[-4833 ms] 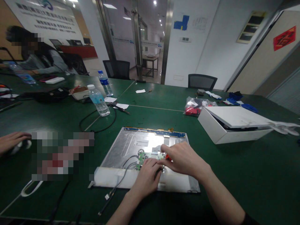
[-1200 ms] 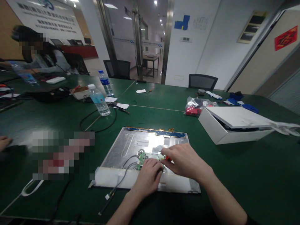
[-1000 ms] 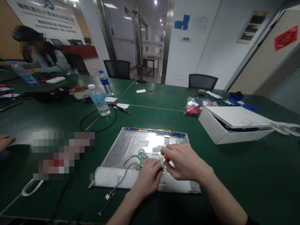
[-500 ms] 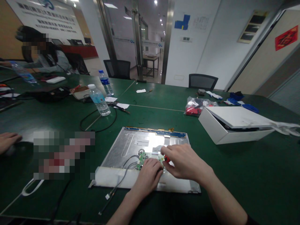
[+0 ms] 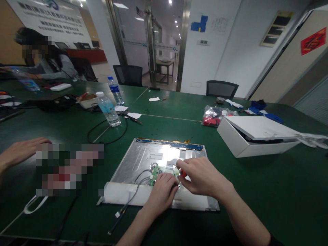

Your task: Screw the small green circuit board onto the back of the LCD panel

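Left hand point(image 5: 162, 192) lies flat, fingers curled down on the small green circuit board point(image 5: 164, 170) at the near middle of the metal panel point(image 5: 143, 159); pressing, not gripping anything I can see. Right hand point(image 5: 202, 177) is pinched shut on a small red-handled tool point(image 5: 182, 173), tip hidden behind the fingers, right at the board's right edge. Panel lies flat on the green tabletop point(image 5: 256, 184), near centre, white strip point(image 5: 123, 196) along its near edge, blue strip point(image 5: 169, 144) along the far edge.

Risks, judged: tool tip could slip off and scratch the board or jab the left fingers, since both hands touch over 1 tiny spot. Grey wires point(image 5: 138, 177) run from the board off the near-left edge; a snag or tug could pull the connector. Panel could slide if the left hand eases up.

Another person's hand point(image 5: 23, 150) rests at far left, well apart. White box point(image 5: 246, 136) at right, 2 water bottles point(image 5: 109, 110) far left, both clear of the work.
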A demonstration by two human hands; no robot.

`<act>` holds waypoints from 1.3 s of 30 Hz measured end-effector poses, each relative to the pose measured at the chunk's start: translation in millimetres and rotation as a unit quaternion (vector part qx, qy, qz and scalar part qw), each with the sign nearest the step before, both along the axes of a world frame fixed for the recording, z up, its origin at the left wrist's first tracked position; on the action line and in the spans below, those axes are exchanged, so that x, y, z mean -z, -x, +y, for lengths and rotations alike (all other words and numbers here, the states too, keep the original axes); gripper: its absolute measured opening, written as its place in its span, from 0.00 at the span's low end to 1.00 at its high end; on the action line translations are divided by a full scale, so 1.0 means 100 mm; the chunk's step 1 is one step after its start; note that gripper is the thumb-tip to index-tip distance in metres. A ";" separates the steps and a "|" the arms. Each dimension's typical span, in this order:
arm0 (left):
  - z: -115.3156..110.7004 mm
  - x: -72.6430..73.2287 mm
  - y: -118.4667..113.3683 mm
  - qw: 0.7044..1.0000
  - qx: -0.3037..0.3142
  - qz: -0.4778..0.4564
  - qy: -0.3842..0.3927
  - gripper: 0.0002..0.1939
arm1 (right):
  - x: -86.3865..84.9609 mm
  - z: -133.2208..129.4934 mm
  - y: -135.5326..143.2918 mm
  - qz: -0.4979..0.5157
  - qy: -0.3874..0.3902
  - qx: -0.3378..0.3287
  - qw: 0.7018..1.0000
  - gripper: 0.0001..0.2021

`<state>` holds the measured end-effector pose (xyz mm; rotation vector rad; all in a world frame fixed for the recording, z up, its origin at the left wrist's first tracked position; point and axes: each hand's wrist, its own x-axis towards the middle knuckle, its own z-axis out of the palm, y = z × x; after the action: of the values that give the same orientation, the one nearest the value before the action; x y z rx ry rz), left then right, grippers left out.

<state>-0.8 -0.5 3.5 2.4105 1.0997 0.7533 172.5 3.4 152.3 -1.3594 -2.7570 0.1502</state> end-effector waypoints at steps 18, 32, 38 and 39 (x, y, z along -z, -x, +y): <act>-0.01 -0.02 -0.01 1.000 0.001 0.006 0.006 0.05 | 0.02 0.01 -0.01 0.005 -0.013 -0.011 1.000 0.07; -0.01 -0.04 -0.01 1.000 0.005 -0.004 0.006 0.07 | 0.04 0.03 0.00 -0.008 -0.012 0.006 1.000 0.07; -0.01 -0.07 -0.01 1.000 0.006 0.005 0.015 0.06 | 0.02 0.01 0.00 0.008 -0.013 -0.022 1.000 0.07; -0.02 -0.07 -0.01 1.000 0.005 0.006 0.016 0.07 | 0.02 0.01 0.00 0.004 -0.014 -0.021 1.000 0.07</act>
<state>0.1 -2.2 10.4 2.3944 1.0960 0.7144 172.2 3.9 150.4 -1.2923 -2.7710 0.1199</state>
